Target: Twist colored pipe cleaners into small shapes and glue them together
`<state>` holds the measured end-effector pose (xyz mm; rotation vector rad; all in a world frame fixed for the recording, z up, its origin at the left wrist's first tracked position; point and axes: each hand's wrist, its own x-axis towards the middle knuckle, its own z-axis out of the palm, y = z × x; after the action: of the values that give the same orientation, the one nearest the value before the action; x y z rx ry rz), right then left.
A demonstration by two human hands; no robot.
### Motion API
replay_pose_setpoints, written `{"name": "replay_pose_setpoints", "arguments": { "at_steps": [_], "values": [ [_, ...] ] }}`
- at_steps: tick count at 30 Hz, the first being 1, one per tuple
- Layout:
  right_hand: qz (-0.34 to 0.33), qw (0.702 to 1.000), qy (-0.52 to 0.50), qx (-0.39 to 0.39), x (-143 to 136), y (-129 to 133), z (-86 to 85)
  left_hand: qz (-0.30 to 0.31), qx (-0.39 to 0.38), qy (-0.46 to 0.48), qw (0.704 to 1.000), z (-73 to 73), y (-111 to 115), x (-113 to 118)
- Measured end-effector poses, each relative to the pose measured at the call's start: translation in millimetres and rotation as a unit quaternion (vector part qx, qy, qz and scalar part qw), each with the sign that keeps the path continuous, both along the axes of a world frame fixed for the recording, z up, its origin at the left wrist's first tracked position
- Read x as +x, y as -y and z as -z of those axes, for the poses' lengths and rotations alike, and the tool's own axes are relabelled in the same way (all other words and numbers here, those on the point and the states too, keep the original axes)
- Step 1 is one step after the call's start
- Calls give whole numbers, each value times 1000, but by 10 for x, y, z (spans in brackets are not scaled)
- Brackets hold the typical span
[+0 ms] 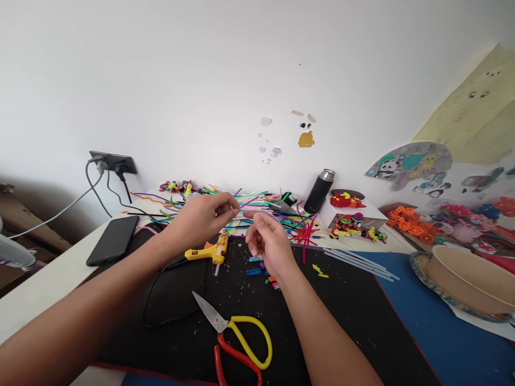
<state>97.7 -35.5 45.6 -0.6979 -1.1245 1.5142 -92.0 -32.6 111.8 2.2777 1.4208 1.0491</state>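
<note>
- Steel-bladed scissors with red and yellow looped handles, lying on a black mat.
- Yellow plastic glue gun beyond, near my left wrist. Heat unknown; if hot, a sagging wrist could get burned.
- Left hand: thumb and forefinger pinched together, seemingly on a slim purple fuzzy stem, above the pile.
- Right hand: thumb against curled fingers; cannot tell whether anything sits between.
- Behind both, tangled heap of multicoloured fuzzy stems. Slack pinch could lose mine there; loose ends might snag it.
- Farthest, black cylindrical flask with silvery cap near the white wall.
</note>
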Motion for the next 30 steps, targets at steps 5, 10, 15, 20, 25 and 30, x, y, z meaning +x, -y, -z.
{"name": "replay_pose_setpoints", "arguments": {
  "at_steps": [5, 10, 15, 20, 25, 30],
  "values": [
    [89, 994, -38, -43, 46, -111, 61, 47, -79, 116, 989, 50, -62, 136],
    [129, 989, -66, -29, 139, -178, 68, 97, -162, 115, 975, 144, -117, 157],
    [157, 984, -74, -28, 147, -191, 65, 175, -260, 254, 915, 241, -239, -16],
    [141, 988, -49, -29, 93, -164, 77, 199, -277, 412, 845, 236, -256, -89],
    [134, 990, -29, -18, 67, -135, 75, 175, -278, 480, 814, 290, -250, 6],
    [126, 991, -25, -27, 32, -94, 44, 168, -274, 588, 742, 426, -290, 147]
  ]
}}
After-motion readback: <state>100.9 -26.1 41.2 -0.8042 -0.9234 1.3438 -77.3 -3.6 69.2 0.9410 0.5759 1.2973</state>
